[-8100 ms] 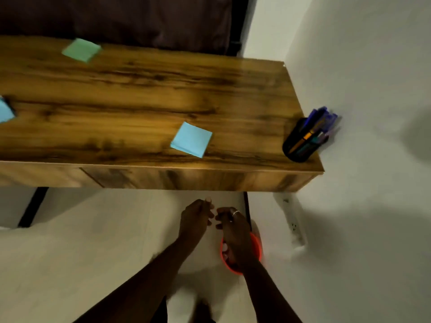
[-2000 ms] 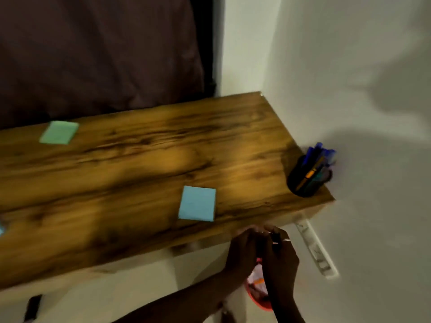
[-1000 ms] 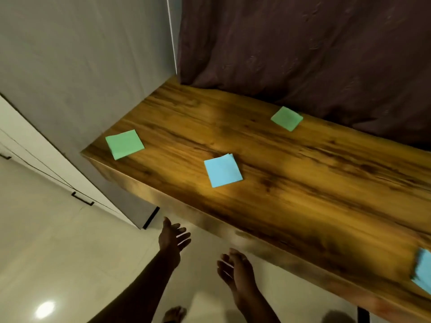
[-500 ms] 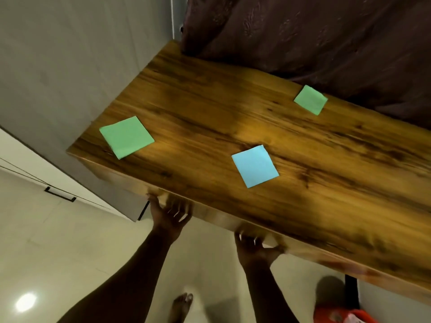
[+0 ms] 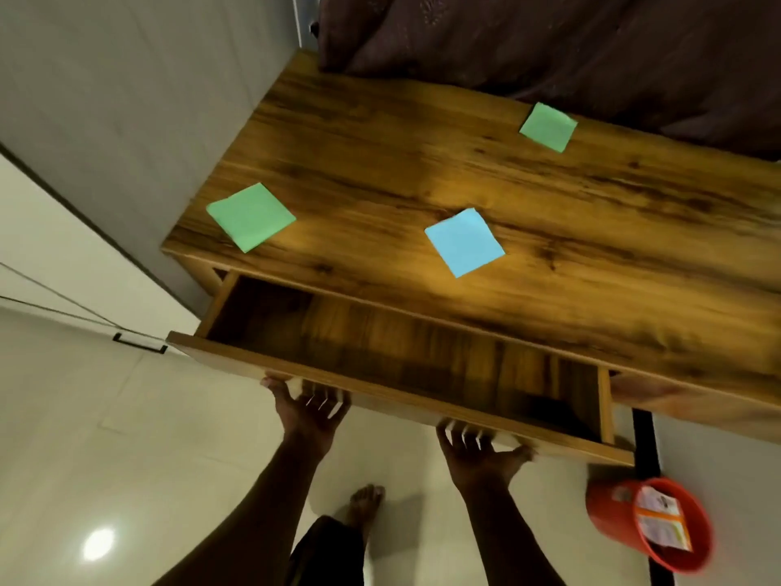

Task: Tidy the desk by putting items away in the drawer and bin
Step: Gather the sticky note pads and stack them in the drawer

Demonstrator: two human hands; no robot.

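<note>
The wooden desk [image 5: 422, 162] has its drawer [image 5: 380, 387] pulled out, and nothing shows inside it. My left hand [image 5: 310, 410] grips the underside of the drawer front near its left part, fingers curled up under the edge. My right hand [image 5: 479, 448] grips the same lower edge further right. On the desktop lie a green sticky-note pad [image 5: 250, 216] at the left, a blue pad [image 5: 464, 241] in the middle and a smaller green pad [image 5: 548, 126] at the back. An orange bin [image 5: 608, 518] stands on the floor at the lower right with paper wrappers in it.
A dark curtain [image 5: 549, 44] hangs behind the desk and a grey wall [image 5: 126, 99] flanks its left end. A black desk leg [image 5: 644, 441] stands beside the bin. My bare foot [image 5: 365, 503] is on the pale tiled floor below the drawer.
Both hands moved from the bin side to the desk's left part, took hold under the drawer front and pulled the drawer out. The view swung left, leaving the pen holder out of sight.
</note>
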